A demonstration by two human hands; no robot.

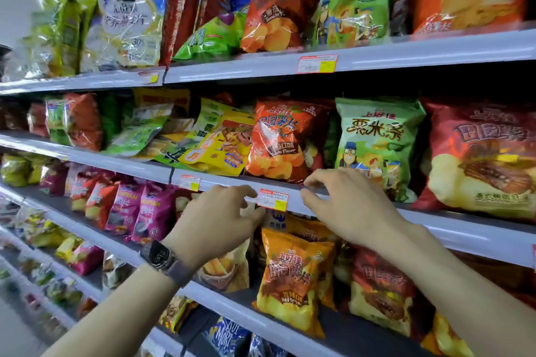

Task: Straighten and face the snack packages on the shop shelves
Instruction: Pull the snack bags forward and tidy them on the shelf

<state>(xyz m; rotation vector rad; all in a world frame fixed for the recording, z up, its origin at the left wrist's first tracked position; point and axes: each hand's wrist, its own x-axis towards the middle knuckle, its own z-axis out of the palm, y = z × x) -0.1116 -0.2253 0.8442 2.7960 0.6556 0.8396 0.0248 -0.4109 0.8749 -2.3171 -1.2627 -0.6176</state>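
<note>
Two hands, left hand (220, 219) and right hand (343, 206), loosely curled, grasp nothing. One price tag (273, 199) lies between them; one orange bag (278, 139) stands just beyond the right hand.

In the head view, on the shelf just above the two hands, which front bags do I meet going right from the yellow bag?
yellow bag → orange chips bag → green bag → red bag

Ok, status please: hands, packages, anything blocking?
Left hand, right hand loosely curled at shelf rail, no bag held. Yellow bag leaning, unfaced. Nothing blocking.
</note>
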